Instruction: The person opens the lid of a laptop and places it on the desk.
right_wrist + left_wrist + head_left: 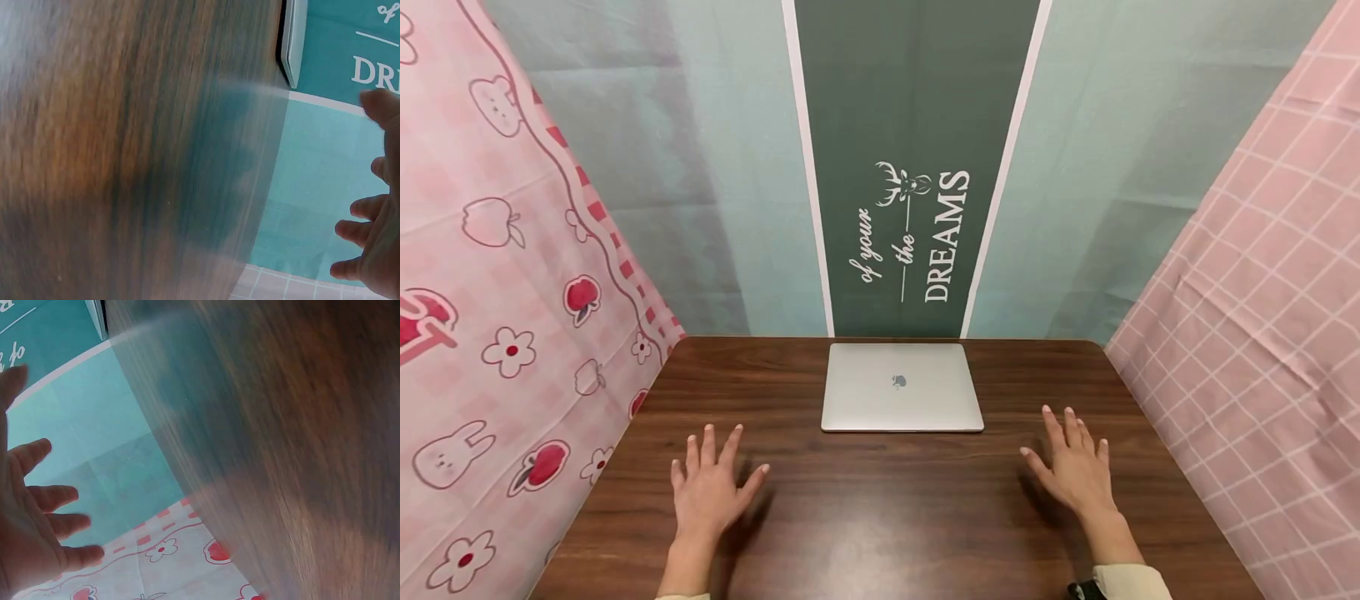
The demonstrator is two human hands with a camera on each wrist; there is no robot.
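Note:
A closed silver laptop (901, 404) with a dark apple logo on its lid lies flat at the far middle of the wooden table. My left hand (709, 487) is held over the table to the left of the laptop, fingers spread, holding nothing. On the other side my right hand (1077, 471) hovers with its fingers spread too, nothing in it. Both hands are apart from the laptop. The right wrist view shows a corner of the laptop (295, 47) near the table's far edge; the left wrist view catches another corner of the laptop (95, 319) at the top.
The brown wood-grain table (865, 517) ends at a hanging green cloth (917, 100) with white lettering. A pink fruit-print curtain (512, 400) borders the left side, and a pink checked curtain (1262, 333) the right. A dark band (1086, 590) circles the right wrist.

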